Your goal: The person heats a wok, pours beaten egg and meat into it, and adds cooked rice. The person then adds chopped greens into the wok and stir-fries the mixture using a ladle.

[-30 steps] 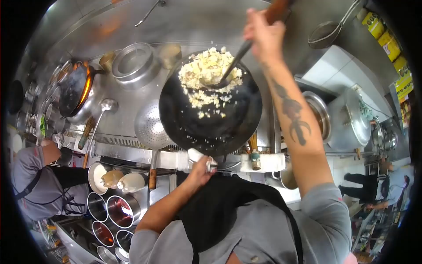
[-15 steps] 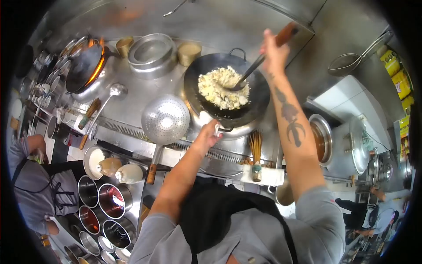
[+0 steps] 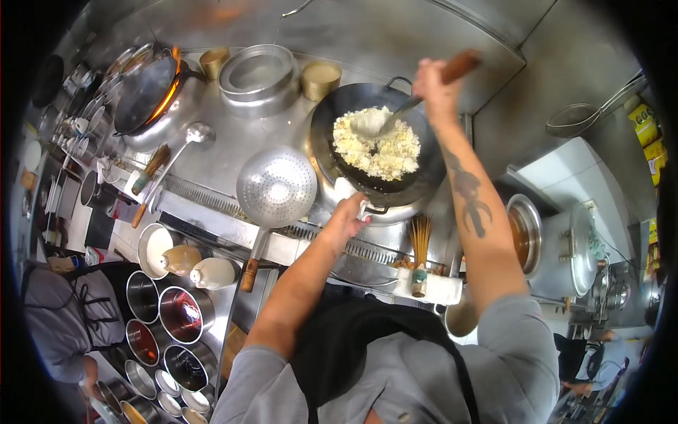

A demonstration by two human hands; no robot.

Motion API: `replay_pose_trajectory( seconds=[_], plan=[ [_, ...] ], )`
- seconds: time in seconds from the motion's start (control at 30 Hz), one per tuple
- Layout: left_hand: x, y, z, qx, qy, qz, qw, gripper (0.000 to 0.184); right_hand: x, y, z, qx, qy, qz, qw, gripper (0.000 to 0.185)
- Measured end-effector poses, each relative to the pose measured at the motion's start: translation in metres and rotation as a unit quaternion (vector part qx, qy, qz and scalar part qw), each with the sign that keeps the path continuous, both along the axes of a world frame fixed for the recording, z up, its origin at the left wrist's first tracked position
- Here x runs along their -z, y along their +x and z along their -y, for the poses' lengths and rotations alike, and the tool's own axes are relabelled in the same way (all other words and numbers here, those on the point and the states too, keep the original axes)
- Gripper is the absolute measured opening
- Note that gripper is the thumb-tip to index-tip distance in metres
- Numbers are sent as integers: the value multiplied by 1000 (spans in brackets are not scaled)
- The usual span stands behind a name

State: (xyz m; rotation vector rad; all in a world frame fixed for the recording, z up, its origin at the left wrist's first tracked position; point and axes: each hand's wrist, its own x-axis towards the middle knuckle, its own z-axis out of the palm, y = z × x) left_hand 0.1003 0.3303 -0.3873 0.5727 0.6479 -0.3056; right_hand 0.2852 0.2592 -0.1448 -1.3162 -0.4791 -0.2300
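A black wok (image 3: 332, 120) sits on the stove, holding what looks like fried rice with egg (image 3: 394, 154). My left hand (image 3: 347, 218) is closed round the wok's near handle with a folded white cloth (image 3: 345, 188) in its grip. Over the wok's far right side, my right hand (image 3: 436, 88) grips a ladle (image 3: 404, 107) by its shaft, just below the wooden handle end. The ladle's bowl rests in the rice and carries some of it. Dark wok bottom shows through a gap in the rice.
A large perforated skimmer (image 3: 277, 187) lies left of the wok. Further left are a second wok (image 3: 145, 95) with flames and a ladle (image 3: 200, 133). A bamboo brush (image 3: 419, 247) stands in front. Sauce pots (image 3: 185, 314) and a co-worker (image 3: 78, 318) are at lower left.
The ladle's bowl has turned and now carries rice; the rice has spread, baring wok bottom. My right hand has moved slightly down relative to the wok. My left hand keeps its grip.
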Motion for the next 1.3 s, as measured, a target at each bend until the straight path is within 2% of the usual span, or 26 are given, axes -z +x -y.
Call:
replay_pose_trajectory(
  seconds=[0.03, 0.07, 0.17, 0.2, 0.3, 0.43, 0.47, 0.57, 0.6, 0.73, 0.83, 0.87, 0.97, 1.03, 1.1, 1.2, 1.23, 1.3],
  plan=[
    [-2, 3, -1, -1, -7, 6, 1000, 10, 6, 0, -10, -27, -31, -38, 998, 19],
    [-5, 6, -2, -3, 0, 9, 1000, 10, -3, 10, -10, 6, -68, -27, 997, 26],
    [-14, 2, -1, -4, 19, 4, 1000, 11, -29, -2, -11, 52, -42, -1, 998, 24],
    [-11, 3, -1, -9, 22, 2, 1000, 11, -31, -11, -7, 30, 4, 13, 999, 23],
    [-7, -3, 1, -17, 23, -16, 999, 12, 16, -15, -17, -54, 55, -3, 997, 24],
    [-15, 1, -1, -15, 25, -21, 999, 11, -18, -22, -19, -18, -54, 4, 998, 23],
    [-16, 3, -2, -9, 26, -17, 999, 11, -25, -35, -15, -7, -28, 23, 999, 25],
    [-14, -3, -1, 5, 14, -23, 1000, 11, -2, -46, -10, -87, 50, -2, 995, 26],
    [-16, -2, -2, 7, 7, -24, 1000, 11, -4, -51, -16, -144, 33, -39, 988, 27],
    [-28, -1, -4, 7, 19, -27, 999, 13, -55, -88, 8, -107, -13, -53, 993, 25],
    [-25, -4, -3, 8, 9, -37, 999, 13, -16, -81, 16, -38, -28, -62, 997, 25],
    [-26, -2, -3, 9, 3, -32, 999, 14, 5, -59, 20, -55, -13, -31, 998, 24],
    [-25, -2, -2, 3, 7, -20, 1000, 15, -6, -34, 38, -32, -40, -23, 998, 20],
    [-19, 4, -6, 21, 21, -20, 999, 16, -29, -52, 59, 31, -14, 4, 999, 21],
    [-23, -1, -5, 26, 29, -34, 999, 15, -12, -38, 74, 73, -8, -16, 997, 18],
    [-26, 1, -2, 17, 23, -19, 999, 13, -11, 6, 104, 30, -56, -12, 998, 18],
    [-28, -2, -3, 17, 14, -10, 1000, 13, -30, -4, 108, 90, -37, -16, 995, 20],
    [-16, 3, -4, 15, 9, -14, 1000, 12, -52, -23, 133, 109, 34, -4, 993, 21]
  ],
)
